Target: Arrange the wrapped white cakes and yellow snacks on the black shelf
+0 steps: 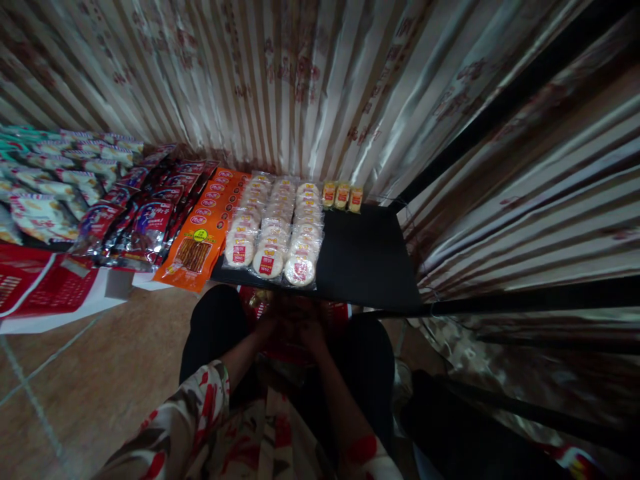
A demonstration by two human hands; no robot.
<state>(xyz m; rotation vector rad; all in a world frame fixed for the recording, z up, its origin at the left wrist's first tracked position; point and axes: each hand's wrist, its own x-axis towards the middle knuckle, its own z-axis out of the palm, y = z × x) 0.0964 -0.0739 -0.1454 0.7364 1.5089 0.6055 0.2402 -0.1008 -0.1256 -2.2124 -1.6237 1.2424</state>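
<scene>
Deep in shadow between my knees, my left hand [267, 322] and my right hand [311, 332] are close together at a red printed package [341, 311]. Their fingers are too dark to make out, so what they hold cannot be seen. Small yellowish wrapped pieces [259, 299] show beside my left hand. Just beyond the hands, a black shelf [367, 257] bears three overlapping rows of round white crackers [267, 262] in clear wrappers. Behind its bare part, three small yellow packets [342, 197] stand side by side at the back.
Left of the crackers lie orange snack bags [200, 230], dark red and purple packets [153, 223] and white packets [43, 213]. A red and white carton [47, 283] sits at the far left. Black bars [525, 298] and a patterned curtain [300, 73] bound the shelf.
</scene>
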